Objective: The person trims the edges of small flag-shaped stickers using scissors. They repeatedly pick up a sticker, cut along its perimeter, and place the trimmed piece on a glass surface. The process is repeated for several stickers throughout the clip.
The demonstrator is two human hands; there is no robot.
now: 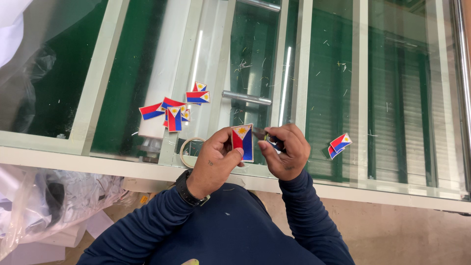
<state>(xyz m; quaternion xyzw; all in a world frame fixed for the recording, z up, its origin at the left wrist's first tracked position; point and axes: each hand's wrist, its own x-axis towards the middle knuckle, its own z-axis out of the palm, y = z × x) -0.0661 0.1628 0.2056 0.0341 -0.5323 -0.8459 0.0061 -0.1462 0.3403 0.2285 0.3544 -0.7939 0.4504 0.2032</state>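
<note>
Nearest the camera, two arms in dark navy long sleeves rise from the bottom edge and bend inward so that the hands meet over the near rim of the glass-topped table [122, 164]. A black wristband [189, 192] circles the left wrist. The left hand [216, 159] is turned palm-in, knuckles to the left, its thumb and fingers pinched together on the lower part of a small rectangular embroidered flag patch in red, blue and white with a yellow sun [243, 141], held upright just above the table edge. The right hand [287, 152] curls into a loose fist just beside the patch, its fingers closed around a small dark tool [265, 137] whose tip touches or nearly touches the patch's right edge; what kind of tool it is cannot be told.

Just left of the left hand a pale roll of tape [189, 147] lies on the glass. Farther out and to the left sits a loose cluster of similar flag patches [174, 112], some overlapping. To the right of the hands, well apart, lies a pair of the same flag patches [339, 145]. Bits of thread are scattered over the far glass.
</note>
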